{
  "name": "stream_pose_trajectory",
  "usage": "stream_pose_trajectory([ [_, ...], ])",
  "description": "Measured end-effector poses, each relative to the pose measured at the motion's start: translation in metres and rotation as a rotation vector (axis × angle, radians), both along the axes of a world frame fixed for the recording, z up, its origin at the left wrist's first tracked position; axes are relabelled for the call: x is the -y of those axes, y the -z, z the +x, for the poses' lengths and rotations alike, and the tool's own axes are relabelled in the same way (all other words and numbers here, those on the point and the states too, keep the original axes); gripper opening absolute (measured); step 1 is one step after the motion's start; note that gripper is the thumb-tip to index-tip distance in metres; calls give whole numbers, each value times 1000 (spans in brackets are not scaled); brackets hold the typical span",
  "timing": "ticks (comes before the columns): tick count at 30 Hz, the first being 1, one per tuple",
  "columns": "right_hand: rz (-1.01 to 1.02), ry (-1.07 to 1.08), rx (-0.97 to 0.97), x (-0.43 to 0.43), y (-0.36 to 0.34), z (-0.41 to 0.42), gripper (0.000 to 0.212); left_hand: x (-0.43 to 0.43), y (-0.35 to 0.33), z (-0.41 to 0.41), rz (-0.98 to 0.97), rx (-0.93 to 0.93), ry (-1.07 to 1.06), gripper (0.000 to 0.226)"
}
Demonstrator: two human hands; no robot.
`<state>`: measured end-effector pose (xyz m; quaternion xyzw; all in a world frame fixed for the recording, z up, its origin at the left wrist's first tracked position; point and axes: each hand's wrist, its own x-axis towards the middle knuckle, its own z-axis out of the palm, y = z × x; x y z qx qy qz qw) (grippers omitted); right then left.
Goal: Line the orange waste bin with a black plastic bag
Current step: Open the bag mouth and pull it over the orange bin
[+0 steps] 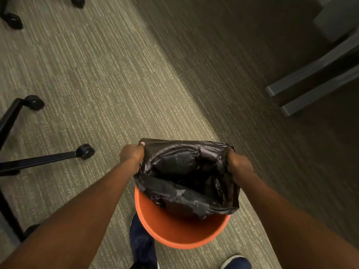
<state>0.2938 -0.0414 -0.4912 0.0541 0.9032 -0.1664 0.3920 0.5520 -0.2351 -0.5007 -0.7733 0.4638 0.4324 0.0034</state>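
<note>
Item: orange waste bin [180, 232], round, standing on the carpeted floor [116, 94] directly in front of the person's feet. Item: black plastic bag [186, 183], mouth held open, its lower body hanging down into the bin; the near edge droops loose inside the near rim, which remains bare orange. Left hand [132, 155]: fingers curled shut, pinching the bag's left edge above the bin. Right hand [238, 164]: likewise closed around the right edge, fingers wrapped in the plastic. The far rim of the bin is hidden behind the bag, so its coverage cannot be told. Status: bag opened and inserted, judged roughly half complete. Outstanding: fold the mouth outward over the rim all round and press the bag down to seat it. Nearby: office chair base [44, 158] with castors, left; grey furniture legs [310, 88], upper right.
</note>
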Motion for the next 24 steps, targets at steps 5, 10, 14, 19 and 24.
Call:
stream_pose_trajectory([
  [5, 62, -69, 79, -12, 14, 2, 69, -5, 18, 17, 171, 23, 22, 50],
  [10, -23, 90, 184, -33, 1, 12, 72, -21, 15, 43, 326, -157, -105, 30],
  [14, -99, 4, 100, -55, -30, 23, 73, -34, -5, 60, 306, -113, -70, 31],
  [19, -90, -96, 153, -86, -51, 40, 44, -55, -19, 78, 272, -89, 26, 18],
  [24, 33, -80, 292, -110, -48, 53, 20, -74, -21, 94, 253, -85, -3, 9],
])
